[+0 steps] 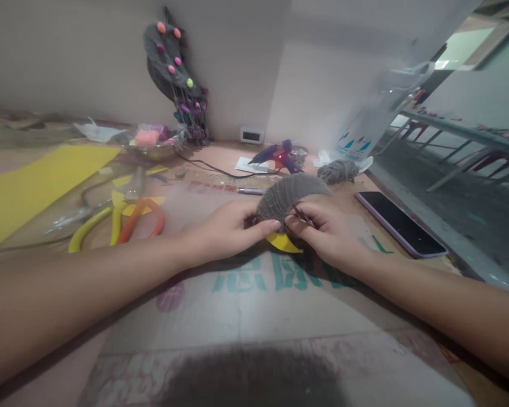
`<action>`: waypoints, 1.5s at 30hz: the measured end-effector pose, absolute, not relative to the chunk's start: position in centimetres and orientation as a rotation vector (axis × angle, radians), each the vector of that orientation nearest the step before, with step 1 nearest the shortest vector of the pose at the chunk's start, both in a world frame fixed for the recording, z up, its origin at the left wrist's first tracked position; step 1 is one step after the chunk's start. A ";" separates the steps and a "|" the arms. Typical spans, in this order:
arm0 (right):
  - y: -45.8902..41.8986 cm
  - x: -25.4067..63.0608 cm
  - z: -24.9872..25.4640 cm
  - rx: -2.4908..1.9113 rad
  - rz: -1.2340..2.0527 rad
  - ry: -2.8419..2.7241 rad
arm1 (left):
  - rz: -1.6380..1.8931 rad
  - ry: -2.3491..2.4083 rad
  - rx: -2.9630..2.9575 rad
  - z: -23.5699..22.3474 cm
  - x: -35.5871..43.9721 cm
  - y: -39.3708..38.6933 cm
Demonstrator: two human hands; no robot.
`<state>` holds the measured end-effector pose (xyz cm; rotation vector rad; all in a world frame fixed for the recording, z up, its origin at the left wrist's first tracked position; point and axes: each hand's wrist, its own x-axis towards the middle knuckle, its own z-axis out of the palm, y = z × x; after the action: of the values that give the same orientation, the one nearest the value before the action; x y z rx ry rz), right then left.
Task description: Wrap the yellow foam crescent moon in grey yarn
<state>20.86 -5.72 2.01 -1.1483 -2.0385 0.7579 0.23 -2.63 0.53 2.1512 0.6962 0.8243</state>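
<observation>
Over the middle of the work surface I hold a curved, crescent-like piece wrapped in grey yarn (290, 192). A bare yellow tip (284, 243) sticks out at its lower end. My left hand (241, 223) grips the left side, thumb lying across the lower wrapped part. The fingers of my right hand (318, 223) are pinched together at the inner edge of the curve, on what looks like a strand of the grey yarn. The fingertips partly hide the strand. Behind the piece, to the right, lies a loose bundle of grey yarn (337, 170).
A phone (401, 223) lies at right. Behind are a glue gun (277, 157) with a red light, a pen (251, 191) and a small display (251, 135). Orange-handled scissors (139, 217), yellow-handled pliers (91, 226) and yellow sheet (38, 186) sit left. A decorated grey crescent (165, 62) hangs behind.
</observation>
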 end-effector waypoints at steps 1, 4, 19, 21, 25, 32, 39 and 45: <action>-5.8 20.9 2.1 -1.134 0.776 -2.034 | 0.831 0.694 2.127 0.5 0.2 -2.6; -5.8 21.0 2.1 -1.128 0.798 -2.000 | 0.840 0.692 2.072 0.5 0.2 -2.4; -5.5 20.6 1.9 -1.152 0.834 -1.955 | 0.792 0.712 2.113 0.6 0.2 -2.6; -5.5 20.7 2.0 -1.149 0.874 -1.943 | 0.782 0.706 2.093 0.5 0.2 -2.5; -5.5 20.6 2.1 -1.143 0.981 -1.902 | 0.768 0.656 2.006 0.5 0.3 -2.4; -5.7 20.7 2.0 -1.110 1.094 -1.831 | 0.735 0.694 1.909 0.3 0.1 -1.9; -5.6 20.4 2.1 -1.160 0.967 -1.880 | 0.777 0.687 1.972 0.3 0.2 -2.1; -5.6 20.5 1.8 -1.200 0.952 -1.931 | 0.764 0.707 2.060 0.5 0.3 -2.7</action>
<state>20.53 -5.58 1.78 -1.2003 -1.9307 0.9515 0.35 -2.71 0.54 2.0598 0.7072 0.7635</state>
